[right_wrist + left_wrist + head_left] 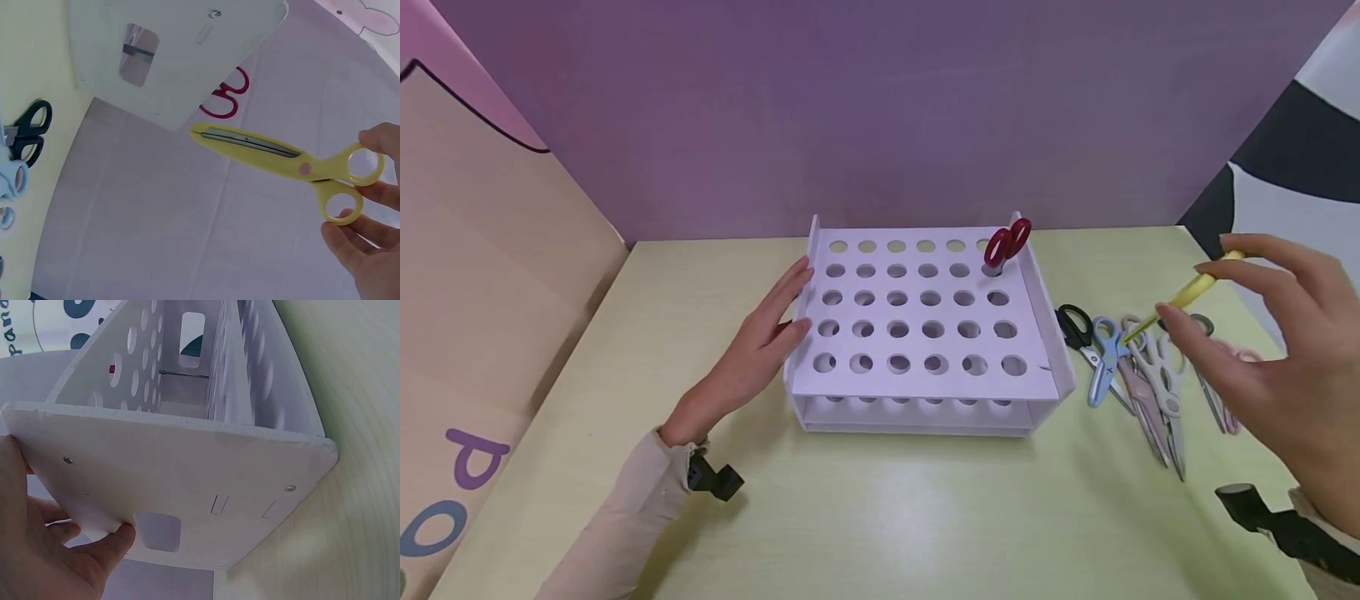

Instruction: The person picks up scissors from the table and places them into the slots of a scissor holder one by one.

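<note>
Fingertips and thumb of my left hand (748,350) touch the left side panel of a white rack (917,383) with rows of round holes. The thumb lies on the panel's outer face beside a cut-out in the left wrist view. My right hand (1292,333) pinches a pair of yellow scissors (269,153) by the handle loops, raised to the right of the rack. Their blades are together and point down and left in the head view. Red-handled scissors (1009,242) stand in a hole at the rack's back right, handles up.
Several scissors lie in a pile right of the rack, among them black-handled scissors (1077,327), light blue scissors (1103,362) and white-handled scissors (1163,379). A purple panel (887,117) stands behind the pale table (880,517); patterned panels flank both sides.
</note>
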### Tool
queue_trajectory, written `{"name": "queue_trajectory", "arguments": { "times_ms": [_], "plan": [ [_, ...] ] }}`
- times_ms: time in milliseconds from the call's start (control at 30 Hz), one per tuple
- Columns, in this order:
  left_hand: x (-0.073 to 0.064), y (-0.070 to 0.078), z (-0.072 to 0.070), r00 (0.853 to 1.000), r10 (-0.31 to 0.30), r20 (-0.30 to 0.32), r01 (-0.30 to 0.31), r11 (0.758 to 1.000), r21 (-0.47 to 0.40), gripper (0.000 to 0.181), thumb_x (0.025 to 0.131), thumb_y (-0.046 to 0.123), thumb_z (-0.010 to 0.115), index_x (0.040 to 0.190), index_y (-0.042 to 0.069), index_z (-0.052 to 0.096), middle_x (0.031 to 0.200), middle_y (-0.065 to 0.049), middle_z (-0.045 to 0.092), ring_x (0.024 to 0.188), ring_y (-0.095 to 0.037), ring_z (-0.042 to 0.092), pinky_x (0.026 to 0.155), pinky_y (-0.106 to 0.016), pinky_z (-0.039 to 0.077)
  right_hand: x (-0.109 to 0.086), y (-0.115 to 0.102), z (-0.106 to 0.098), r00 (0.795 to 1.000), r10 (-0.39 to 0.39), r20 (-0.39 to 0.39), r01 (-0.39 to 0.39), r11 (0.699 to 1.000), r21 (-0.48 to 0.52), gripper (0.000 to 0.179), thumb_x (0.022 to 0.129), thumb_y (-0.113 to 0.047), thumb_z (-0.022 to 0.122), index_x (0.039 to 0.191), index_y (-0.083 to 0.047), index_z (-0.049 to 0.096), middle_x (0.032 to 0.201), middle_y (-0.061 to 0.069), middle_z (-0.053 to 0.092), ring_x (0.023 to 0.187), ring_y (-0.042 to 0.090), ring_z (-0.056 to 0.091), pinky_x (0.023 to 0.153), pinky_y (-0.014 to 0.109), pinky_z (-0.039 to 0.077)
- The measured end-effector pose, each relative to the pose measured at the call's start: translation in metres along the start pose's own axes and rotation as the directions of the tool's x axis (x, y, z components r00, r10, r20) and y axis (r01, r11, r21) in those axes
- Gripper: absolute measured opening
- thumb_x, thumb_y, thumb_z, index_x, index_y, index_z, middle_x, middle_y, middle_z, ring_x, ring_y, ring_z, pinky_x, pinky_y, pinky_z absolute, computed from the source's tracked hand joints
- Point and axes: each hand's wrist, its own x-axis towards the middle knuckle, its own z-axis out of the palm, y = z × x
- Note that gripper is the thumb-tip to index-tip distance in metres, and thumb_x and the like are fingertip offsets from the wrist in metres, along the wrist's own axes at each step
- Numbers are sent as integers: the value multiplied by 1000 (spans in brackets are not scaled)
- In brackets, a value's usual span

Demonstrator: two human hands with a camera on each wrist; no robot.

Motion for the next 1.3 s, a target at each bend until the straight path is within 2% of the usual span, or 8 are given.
{"name": "queue_trajectory", "arguments": {
  "times_ms": [200, 367, 633, 767, 933, 1067, 1133, 1300],
  "plan": [
    [-1, -1, -1, 1000, 4, -9, -4, 1000, -3, 58, 103, 11, 46, 158, 14, 28, 165, 11, 14, 148, -9, 22, 110, -42, 39, 8, -14, 9, 994, -31, -108, 36, 998, 45, 83, 87, -68, 58, 104, 13, 64, 122, 30, 61, 119, 43, 52, 101, 15, 32],
    [0, -1, 1, 1000, 15, -5, -15, 1000, -11, 57, 103, 11, 46, 158, 13, 28, 165, 11, 14, 148, -8, 21, 110, -41, 39, 14, -21, 26, 960, -80, -269, 112, 988, 105, 75, 85, -63, 65, 98, 11, 66, 115, 25, 67, 106, 47, 59, 98, 17, 39],
    [1, 1, 1, 1000, 13, -5, -12, 1000, 5, 58, 103, 12, 45, 158, 14, 28, 165, 12, 14, 148, -7, 20, 110, -43, 38, 27, -36, 44, 941, -104, -322, 176, 963, 204, 68, 82, -58, 71, 95, 9, 68, 112, 22, 69, 102, 44, 63, 96, 18, 43],
    [1, 1, 0, 1000, 6, -10, -6, 1000, 12, 58, 103, 12, 45, 158, 15, 28, 165, 12, 14, 148, -7, 19, 111, -44, 38, 38, -48, 51, 953, -127, -274, 196, 950, 243, 68, 85, -59, 69, 97, 8, 68, 113, 23, 68, 104, 44, 62, 96, 17, 42],
    [0, 0, 1, 1000, 15, -6, -15, 1000, -4, 58, 103, 11, 46, 158, 14, 27, 166, 11, 14, 148, -8, 20, 111, -42, 37, 47, -53, 53, 981, -163, -109, 186, 951, 249, 67, 88, -62, 64, 103, 3, 71, 120, 21, 66, 113, 40, 59, 97, 18, 39],
    [-1, 0, 2, 1000, 21, -3, -21, 1000, -22, 58, 103, 10, 46, 158, 12, 27, 166, 10, 13, 148, -9, 22, 111, -42, 37, 54, -53, 56, 980, -197, -4, 192, 949, 249, 67, 90, -63, 60, 108, 0, 71, 128, 18, 63, 120, 37, 56, 102, 24, 40],
    [-1, 1, 1, 1000, 22, -5, -22, 1000, -23, 58, 103, 11, 46, 158, 12, 27, 166, 9, 13, 148, -9, 22, 110, -42, 38, 57, -53, 58, 975, -219, 32, 204, 947, 248, 61, 91, -58, 63, 111, -2, 70, 130, 17, 62, 123, 36, 54, 104, 30, 40],
    [-1, 1, 0, 1000, 29, 0, -29, 999, -24, 58, 103, 11, 46, 158, 12, 27, 166, 8, 12, 148, -10, 22, 110, -42, 38, 67, -56, 65, 960, -270, 76, 241, 932, 269, 41, 78, -13, 86, 114, -3, 70, 130, 17, 62, 121, 36, 55, 103, 38, 43]
  ]
}}
